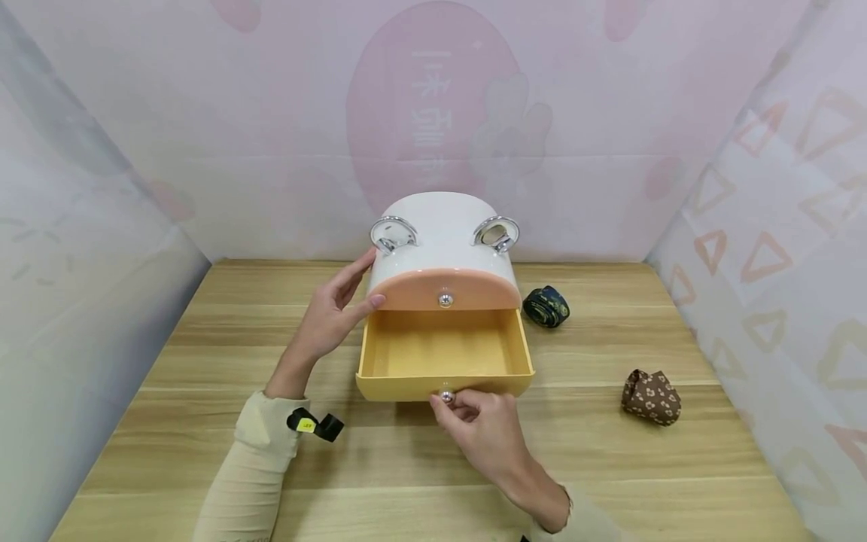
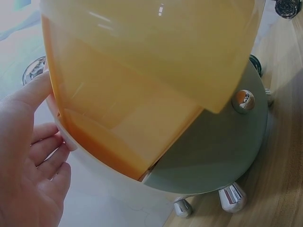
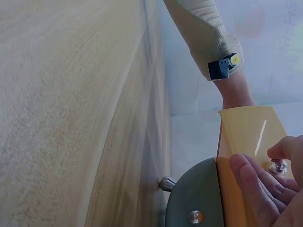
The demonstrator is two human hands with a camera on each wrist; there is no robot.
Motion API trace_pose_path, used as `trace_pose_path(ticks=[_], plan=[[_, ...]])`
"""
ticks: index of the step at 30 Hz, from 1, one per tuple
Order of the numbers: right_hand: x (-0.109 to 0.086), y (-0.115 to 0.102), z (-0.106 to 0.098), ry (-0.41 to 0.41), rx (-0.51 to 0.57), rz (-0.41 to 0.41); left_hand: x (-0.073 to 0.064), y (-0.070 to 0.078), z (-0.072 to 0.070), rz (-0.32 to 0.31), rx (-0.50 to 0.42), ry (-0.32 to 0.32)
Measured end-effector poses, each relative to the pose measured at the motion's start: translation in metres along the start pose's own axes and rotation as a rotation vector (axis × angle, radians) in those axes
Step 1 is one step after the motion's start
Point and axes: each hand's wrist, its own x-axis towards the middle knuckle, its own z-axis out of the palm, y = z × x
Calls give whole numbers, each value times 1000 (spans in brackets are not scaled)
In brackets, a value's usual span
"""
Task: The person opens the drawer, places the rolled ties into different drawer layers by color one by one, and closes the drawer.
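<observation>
A white desktop drawer box (image 1: 440,226) with two silver ring ornaments stands at the table's back. Its orange top drawer (image 1: 413,290) is closed; below it the yellow drawer (image 1: 440,342) is pulled out, with nothing inside. My right hand (image 1: 491,436) pinches that drawer's silver knob (image 1: 446,396) between thumb and fingers. Against the box's left side lies my left hand (image 1: 328,312), fingers extended along the wall and thumb at the front edge. Under the yellow drawer, the left wrist view shows a closed grey-green front (image 2: 208,151) with its own knob (image 2: 243,101).
To the box's right lies a rolled dark blue-green patterned fabric strip (image 1: 546,306). A brown flower-print fabric roll (image 1: 652,397) sits farther right and nearer. Silver feet (image 2: 232,197) raise the box off the wooden table (image 1: 609,467). Printed cloth walls (image 1: 271,150) enclose the back and sides.
</observation>
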Motion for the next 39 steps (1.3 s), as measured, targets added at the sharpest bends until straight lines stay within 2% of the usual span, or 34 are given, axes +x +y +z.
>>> trace_pose_path(ticks=[7, 12, 18, 23, 30, 34, 39], plan=[[-1, 0, 1, 8, -24, -52, 0, 0, 0, -5, -5, 1], [-2, -1, 1, 4, -19, -57, 0, 0, 0, 1, -18, 3], [-4, 0, -1, -20, -26, -32, 0, -1, 0, 9, -26, 2], [-10, 6, -8, -82, -52, 18, 0, -1, 1, 7, -28, 0], [-18, 31, -36, -209, -145, -30, -1, 0, 1, 10, -17, -5], [-20, 44, -62, -261, -273, -65, -1, 0, 1, 11, -16, -9], [-20, 54, -92, -333, -419, -61, -2, -1, 0, 5, -10, -3]])
